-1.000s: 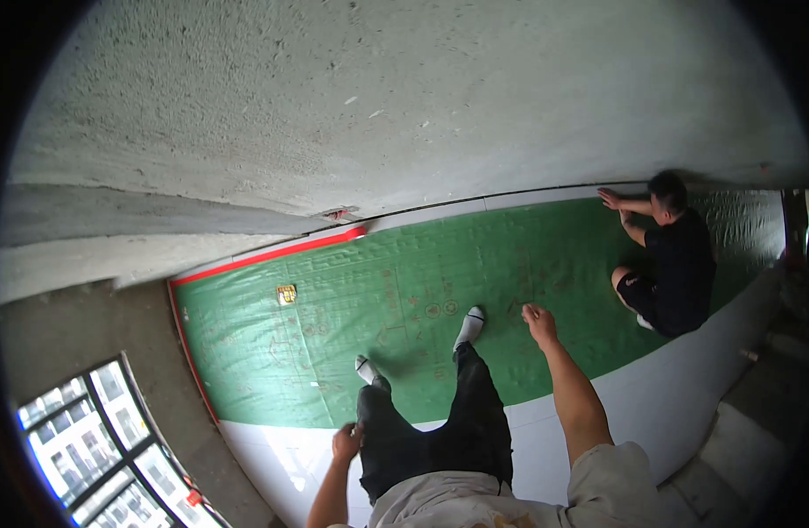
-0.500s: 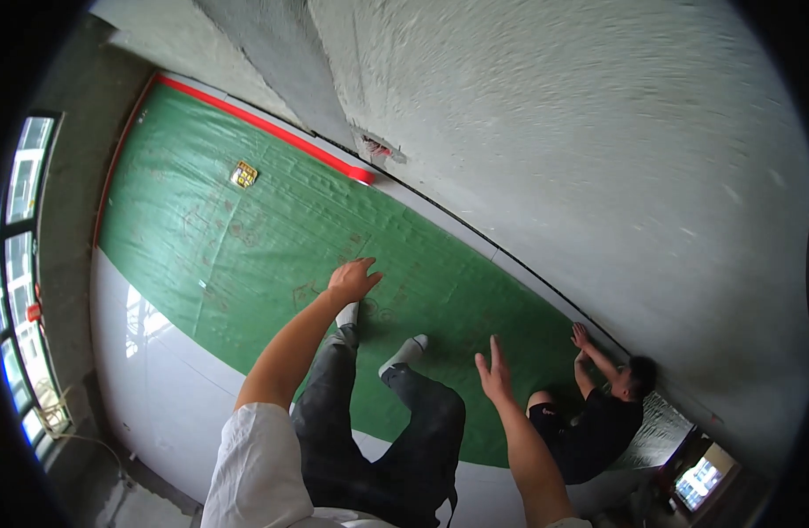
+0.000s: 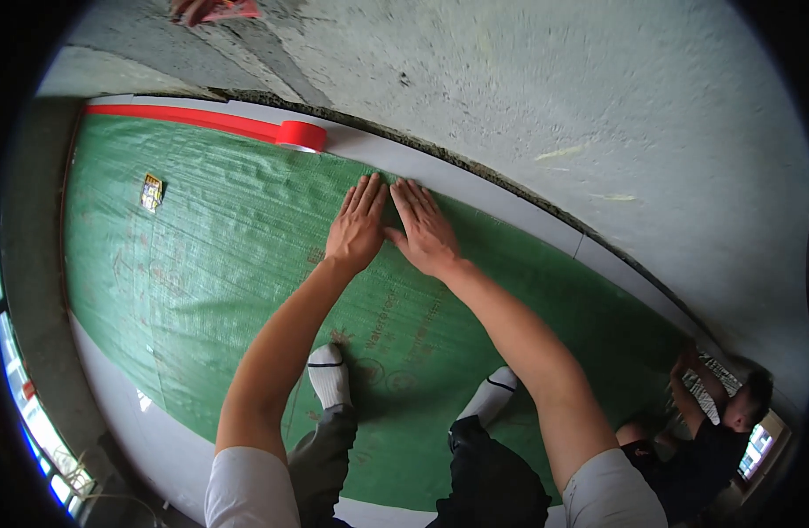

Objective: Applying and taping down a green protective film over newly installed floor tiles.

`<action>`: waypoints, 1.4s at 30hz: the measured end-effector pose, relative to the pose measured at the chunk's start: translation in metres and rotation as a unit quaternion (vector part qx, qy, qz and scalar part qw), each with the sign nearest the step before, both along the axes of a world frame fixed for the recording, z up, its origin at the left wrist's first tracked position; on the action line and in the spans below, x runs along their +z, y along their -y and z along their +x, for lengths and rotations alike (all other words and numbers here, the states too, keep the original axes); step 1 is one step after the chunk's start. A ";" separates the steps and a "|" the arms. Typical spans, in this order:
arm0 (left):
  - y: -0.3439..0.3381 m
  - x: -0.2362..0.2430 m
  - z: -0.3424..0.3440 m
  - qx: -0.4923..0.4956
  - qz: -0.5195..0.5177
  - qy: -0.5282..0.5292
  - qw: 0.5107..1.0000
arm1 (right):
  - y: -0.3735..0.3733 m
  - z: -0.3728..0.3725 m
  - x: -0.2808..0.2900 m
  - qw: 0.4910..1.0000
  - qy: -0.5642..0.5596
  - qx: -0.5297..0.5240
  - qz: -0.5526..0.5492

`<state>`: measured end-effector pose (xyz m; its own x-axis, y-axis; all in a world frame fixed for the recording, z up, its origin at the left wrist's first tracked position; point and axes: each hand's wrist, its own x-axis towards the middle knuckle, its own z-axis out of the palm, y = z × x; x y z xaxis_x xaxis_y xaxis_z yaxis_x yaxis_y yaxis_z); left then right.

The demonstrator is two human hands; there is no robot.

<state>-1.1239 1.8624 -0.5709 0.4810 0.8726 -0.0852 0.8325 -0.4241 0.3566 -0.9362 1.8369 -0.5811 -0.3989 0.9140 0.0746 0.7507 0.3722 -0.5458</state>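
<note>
A green woven protective sheet (image 3: 220,238) covers most of the pale tiled floor. My left hand (image 3: 356,231) lies flat on it near its far edge, fingers straight and pointing toward the wall. Beside it, my right hand (image 3: 424,227) also lies palm down, fingers extended, the two hands almost touching at the fingertips and thumb. Neither holds anything. Just left of my hands a roll of red tape (image 3: 301,135) rests at the sheet's edge, with a strip of red tape (image 3: 184,117) running from it to the far left corner.
A bare concrete wall (image 3: 528,106) rises beyond a strip of pale tile (image 3: 484,195). At the lower right a person in black (image 3: 708,458) crouches by the wall. A small yellow-and-black packet (image 3: 152,193) lies on the sheet. Windows (image 3: 39,422) line the left side.
Both hands have come down from the air onto the sheet and together near its edge. My view has moved closer to the tape roll; the crouching person appears farther to the lower right.
</note>
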 end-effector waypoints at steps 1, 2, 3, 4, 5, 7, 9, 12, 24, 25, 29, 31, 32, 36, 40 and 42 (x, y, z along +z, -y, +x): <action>0.003 -0.003 -0.007 -0.008 0.002 -0.006 1.000 | 0.002 -0.001 -0.009 1.000 -0.006 -0.008 0.002; 0.004 -0.004 -0.013 -0.027 0.007 0.007 1.000 | 0.003 0.004 -0.014 0.998 0.008 -0.052 0.026; 0.000 0.003 -0.019 -0.044 0.019 0.016 0.999 | -0.001 0.009 -0.011 0.994 0.018 -0.093 0.058; 0.000 0.007 -0.029 -0.049 0.025 0.007 0.998 | 0.008 0.011 -0.012 0.983 0.022 -0.162 0.079; -0.001 0.012 -0.039 -0.085 0.020 0.003 0.996 | 0.015 0.003 -0.011 0.982 0.012 -0.167 0.085; -0.006 0.024 -0.037 -0.121 0.031 0.006 0.992 | 0.023 0.013 -0.004 0.996 -0.030 -0.062 0.063; -0.009 0.026 -0.024 -0.126 -0.015 -0.021 0.992 | 0.022 0.014 -0.011 0.999 0.027 -0.001 0.039; 0.000 0.023 -0.017 -0.106 -0.077 -0.040 0.991 | 0.027 0.019 -0.023 0.997 0.028 -0.049 0.050; -0.016 0.045 -0.015 -0.124 -0.036 -0.110 0.986 | 0.174 0.285 -0.011 0.976 0.095 -0.196 0.023; -0.017 0.054 -0.010 -0.117 -0.063 -0.127 0.983 | 0.197 0.320 -0.012 0.968 0.102 -0.228 0.026; -0.030 0.059 -0.012 -0.127 -0.100 -0.133 0.978 | 0.295 0.489 -0.021 0.869 0.200 -0.453 -0.018; -0.024 0.032 0.033 -0.152 -0.106 -0.085 0.979 | 0.379 0.596 0.008 0.701 0.244 -0.669 0.029; -0.025 0.031 0.035 -0.150 -0.110 -0.098 0.978 | 0.377 0.592 0.006 0.700 0.241 -0.671 0.027; -0.041 0.058 0.007 -0.135 -0.083 -0.189 0.969 | 0.310 0.477 0.018 0.840 0.135 -0.522 0.055; -0.063 0.049 0.040 -0.137 -0.077 -0.286 0.945 | 0.254 0.363 0.020 0.962 0.085 -0.260 0.009; -0.065 0.044 0.051 -0.147 -0.054 -0.291 0.944 | 0.246 0.347 0.004 0.967 0.072 -0.245 0.023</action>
<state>-1.0731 1.9275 -0.5273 0.5450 0.6797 -0.4909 0.7529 -0.6544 -0.0702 -0.5895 1.5905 -0.5770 0.0718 0.9928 0.0960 0.9097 -0.0257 -0.4145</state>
